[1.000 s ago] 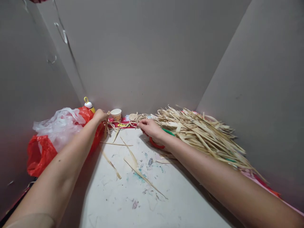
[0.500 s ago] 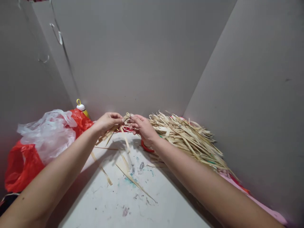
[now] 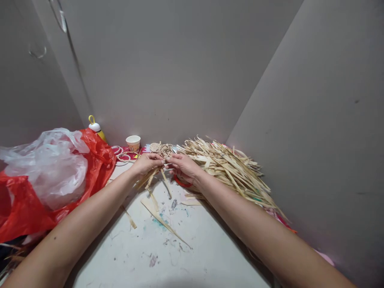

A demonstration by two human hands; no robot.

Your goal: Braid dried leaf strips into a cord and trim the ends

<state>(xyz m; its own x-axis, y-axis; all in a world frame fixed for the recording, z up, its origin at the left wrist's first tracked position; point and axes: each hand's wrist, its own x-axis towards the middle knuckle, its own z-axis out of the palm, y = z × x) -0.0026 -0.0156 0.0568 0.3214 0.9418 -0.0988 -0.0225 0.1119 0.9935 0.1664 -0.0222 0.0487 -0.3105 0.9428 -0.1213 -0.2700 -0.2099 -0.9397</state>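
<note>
Pinching a small bundle of dried strips (image 3: 152, 175) between the fingertips, the left hand (image 3: 147, 163) and right hand (image 3: 185, 167) nearly meet over the far part of the white counter (image 3: 120, 256). Both hands are narrow, thumbs close to forefingers, and the ends of the bundle hang below them towards the counter. The exact grip at the fingertips is too small to make out.

Just beyond the hands lies a coiled, woven piece (image 3: 160, 148). A patterned paper cup (image 3: 133, 144) stands upright to its left, with a looped cord (image 3: 121, 156) near the cup's base. Under the right hand, a red curved thing (image 3: 182, 184) shows in part. A large heap of straw (image 3: 228, 168) spreads to the right, and a few loose strips (image 3: 163, 222) lie on the stained surface nearer the person. On the left, a whitish plastic bag (image 3: 54, 172) rests against a red plastic bag (image 3: 102, 160); behind them a bottle (image 3: 97, 130) with a yellow loop leans by the grey wall (image 3: 168, 72).
</note>
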